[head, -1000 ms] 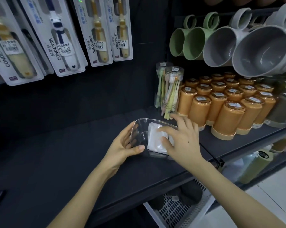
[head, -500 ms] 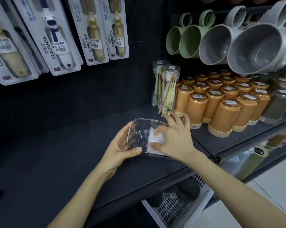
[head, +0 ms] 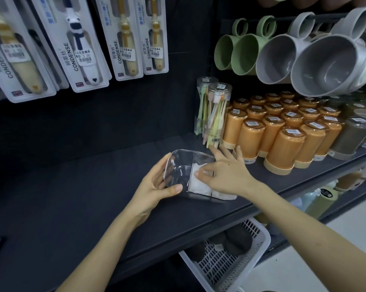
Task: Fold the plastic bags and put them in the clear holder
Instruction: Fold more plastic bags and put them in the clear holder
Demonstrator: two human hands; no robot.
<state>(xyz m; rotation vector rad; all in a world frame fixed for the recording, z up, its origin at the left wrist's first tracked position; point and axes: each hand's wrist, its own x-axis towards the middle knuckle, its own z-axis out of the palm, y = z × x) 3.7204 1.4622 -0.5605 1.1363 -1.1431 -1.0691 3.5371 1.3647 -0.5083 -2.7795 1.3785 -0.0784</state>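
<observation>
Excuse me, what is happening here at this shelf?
A person is filling a clear holder that stands on a dark shelf. The left hand grips the holder at its left end, with the thumb on the near wall. The right hand reaches over the holder and presses white folded bags into its right part. The left part looks empty.

A flat black shelf [head: 83, 197] fills the lower left and centre of the frame. A clear rectangular plastic holder [head: 179, 165] stands on it at centre. Toward the back, right of centre, stand two clear tubes of pastel toothbrushes [head: 217, 114], then rows of orange plastic cylinders with cream bases [head: 283, 146], and grey-brown cylinders [head: 350, 135] at the right edge.
</observation>
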